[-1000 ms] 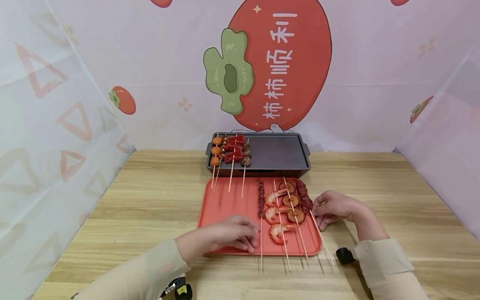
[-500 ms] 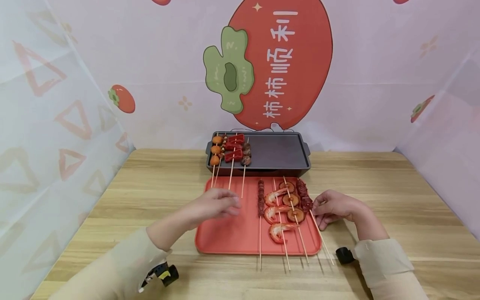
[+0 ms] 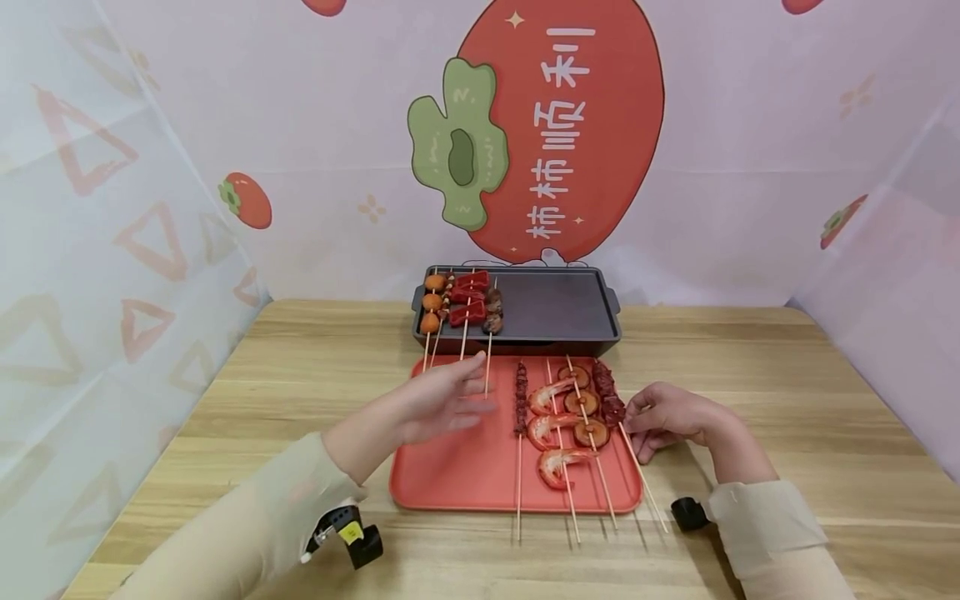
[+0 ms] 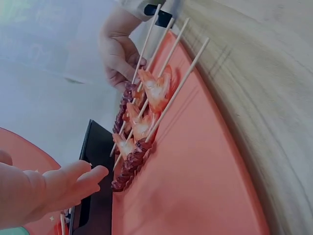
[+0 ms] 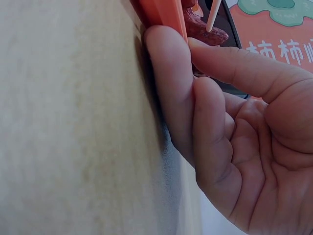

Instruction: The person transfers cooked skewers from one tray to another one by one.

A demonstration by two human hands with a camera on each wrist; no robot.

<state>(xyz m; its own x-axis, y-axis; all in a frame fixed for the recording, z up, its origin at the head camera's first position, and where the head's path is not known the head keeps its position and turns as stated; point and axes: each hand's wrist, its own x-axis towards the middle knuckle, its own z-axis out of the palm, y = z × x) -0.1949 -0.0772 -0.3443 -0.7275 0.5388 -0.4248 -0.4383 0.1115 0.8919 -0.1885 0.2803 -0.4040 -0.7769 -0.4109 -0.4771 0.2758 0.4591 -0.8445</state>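
Note:
My left hand [image 3: 438, 404] hovers over the left part of the red tray [image 3: 450, 483], fingers extended and holding nothing; the left wrist view shows these fingers [image 4: 78, 181] apart from the food. At the tray's right edge, my right hand [image 3: 663, 417] pinches the rim [image 5: 168, 17] between thumb and fingers, as the right wrist view shows. On the tray's right half lie a thin meat skewer [image 3: 521, 396], a shrimp skewer [image 3: 551, 468], a mushroom skewer [image 3: 592, 432] and a thicker meat skewer [image 3: 609, 390], whose stick passes close to my right hand.
Behind the tray stands a dark grill [image 3: 555, 304]. Its left side bears an orange-ball skewer [image 3: 431, 302], a small mixed skewer [image 3: 447, 287], a red-piece skewer [image 3: 468, 312] and a dark meat skewer [image 3: 492, 321], their sticks overhanging the tray. Bare wooden table [image 3: 315, 375] surrounds both.
My left hand has moved up and left from beside the thin meat skewer, and its fingers have spread straighter. The right hand stays at the tray edge.

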